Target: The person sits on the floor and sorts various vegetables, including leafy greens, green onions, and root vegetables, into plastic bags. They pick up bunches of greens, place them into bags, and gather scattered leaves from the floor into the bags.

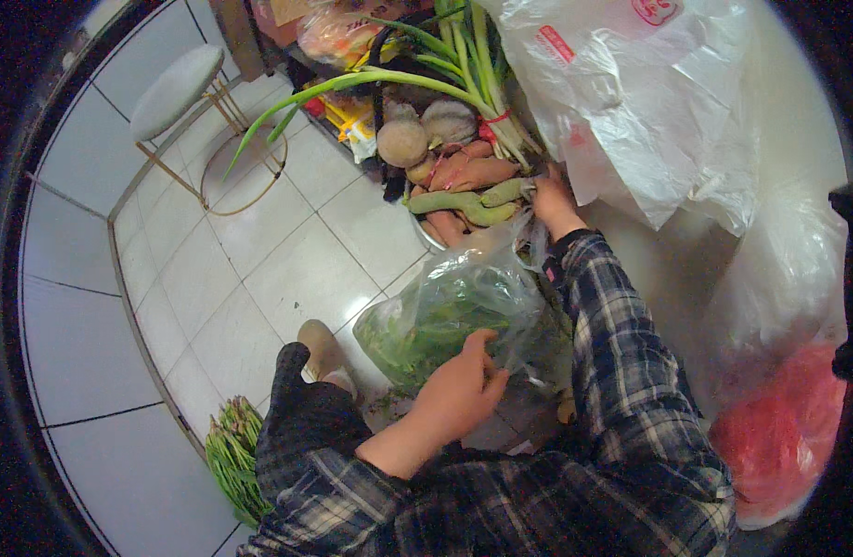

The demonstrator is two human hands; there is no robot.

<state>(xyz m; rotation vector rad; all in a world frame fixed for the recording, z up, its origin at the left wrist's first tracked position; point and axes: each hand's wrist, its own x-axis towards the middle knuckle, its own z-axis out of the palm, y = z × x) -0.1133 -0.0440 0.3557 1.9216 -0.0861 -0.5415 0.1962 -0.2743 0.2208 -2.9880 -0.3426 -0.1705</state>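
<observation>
A clear plastic bag [482, 278] of leafy greens stands in front of me, its upper part loose and crumpled. Over its near side is my left hand [454, 390], fingers apart, with nothing visible between them. Farther off, my right hand [555, 202] reaches to the stem end of a green long vegetable [461, 204], beside the bag's loose top. Its fingertips are partly hidden, so a grip cannot be made out. Reddish sweet potatoes [472, 174] lie under and behind the green vegetable. A tied bunch of green onions [492, 104] leans beyond my right hand.
White plastic bags [635, 104] hang or lie at upper right, and a red bag [774, 432] at lower right. A round-seated stool [179, 90] stands on the tiled floor [259, 237]. Bundled green stalks [235, 452] are by my leg. Pale round vegetables [402, 144] sit behind the sweet potatoes.
</observation>
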